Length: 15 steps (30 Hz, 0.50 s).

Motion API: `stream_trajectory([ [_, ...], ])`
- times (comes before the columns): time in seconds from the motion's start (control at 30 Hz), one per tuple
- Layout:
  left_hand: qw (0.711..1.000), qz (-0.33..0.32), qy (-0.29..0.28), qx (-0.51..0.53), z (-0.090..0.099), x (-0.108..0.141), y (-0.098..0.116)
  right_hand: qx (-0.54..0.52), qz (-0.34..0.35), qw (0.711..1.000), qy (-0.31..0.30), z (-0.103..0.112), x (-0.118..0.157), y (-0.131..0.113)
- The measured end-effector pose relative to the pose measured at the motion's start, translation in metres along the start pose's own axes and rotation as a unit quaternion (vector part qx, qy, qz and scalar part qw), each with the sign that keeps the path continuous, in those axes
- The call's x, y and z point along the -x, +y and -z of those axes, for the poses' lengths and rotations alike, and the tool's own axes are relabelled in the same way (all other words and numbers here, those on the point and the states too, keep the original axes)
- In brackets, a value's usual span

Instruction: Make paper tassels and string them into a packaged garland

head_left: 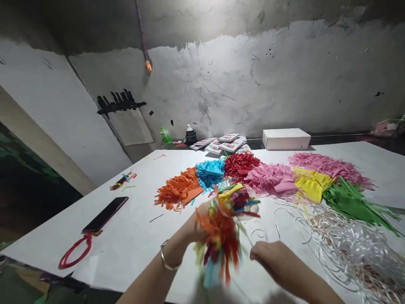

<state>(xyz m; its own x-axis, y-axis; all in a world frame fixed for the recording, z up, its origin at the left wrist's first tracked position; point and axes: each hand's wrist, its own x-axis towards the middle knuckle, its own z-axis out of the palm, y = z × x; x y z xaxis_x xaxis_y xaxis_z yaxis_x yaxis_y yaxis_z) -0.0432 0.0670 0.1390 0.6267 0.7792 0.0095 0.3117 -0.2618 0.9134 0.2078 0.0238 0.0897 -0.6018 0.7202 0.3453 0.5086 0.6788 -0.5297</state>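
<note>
Gripping a bundle of coloured paper strips (221, 230) above the desk (126, 236), near the middle of its near edge, the left hand (196, 221) is closed round the bundle's left side; the right hand (268, 255) is apart from it, curled in, seemingly on a thin strand (247, 235); the bundle should prove very light and limp, its loose fringe apt to crumple or tear under a hard pull; the paper is probably not slippery, whereas the strand, if like the shiny ribbon (357, 242) heaped toward the near right corner, may slide between the fingers; the best hold is judged to be the gathered middle, with the tips left free; orange paper (179, 190) and blue paper (210, 171) lie farther in, toward the far edge.
</note>
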Motion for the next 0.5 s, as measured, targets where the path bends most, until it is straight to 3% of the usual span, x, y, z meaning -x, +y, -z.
stream_trajectory([
  [0.1,0.991,0.060,-0.044,-0.107,-0.005,0.000,0.000,-0.012,0.001,1.000,-0.001,0.003,-0.003,-0.003],
  [0.2,0.981,-0.002,-0.153,-0.119,-0.008,0.003,0.005,-0.032,-0.016,0.999,0.023,0.004,-0.010,0.002],
  [0.23,0.983,-0.038,-0.151,-0.103,-0.006,0.004,0.007,-0.033,-0.018,0.999,0.025,0.001,-0.011,0.002],
  [0.3,0.988,-0.074,-0.074,-0.111,0.000,0.007,0.010,-0.028,-0.012,0.999,0.015,-0.007,-0.010,-0.002],
  [0.37,0.983,-0.043,0.020,-0.176,0.004,0.009,0.011,-0.018,-0.001,1.000,0.001,-0.012,-0.007,-0.014],
  [0.43,0.969,-0.002,0.030,-0.244,0.001,0.013,0.009,-0.016,0.007,1.000,-0.004,-0.008,-0.006,-0.026],
  [0.5,0.965,0.008,-0.020,-0.262,-0.008,0.017,0.008,-0.031,0.007,1.000,0.004,0.003,-0.008,-0.033],
])
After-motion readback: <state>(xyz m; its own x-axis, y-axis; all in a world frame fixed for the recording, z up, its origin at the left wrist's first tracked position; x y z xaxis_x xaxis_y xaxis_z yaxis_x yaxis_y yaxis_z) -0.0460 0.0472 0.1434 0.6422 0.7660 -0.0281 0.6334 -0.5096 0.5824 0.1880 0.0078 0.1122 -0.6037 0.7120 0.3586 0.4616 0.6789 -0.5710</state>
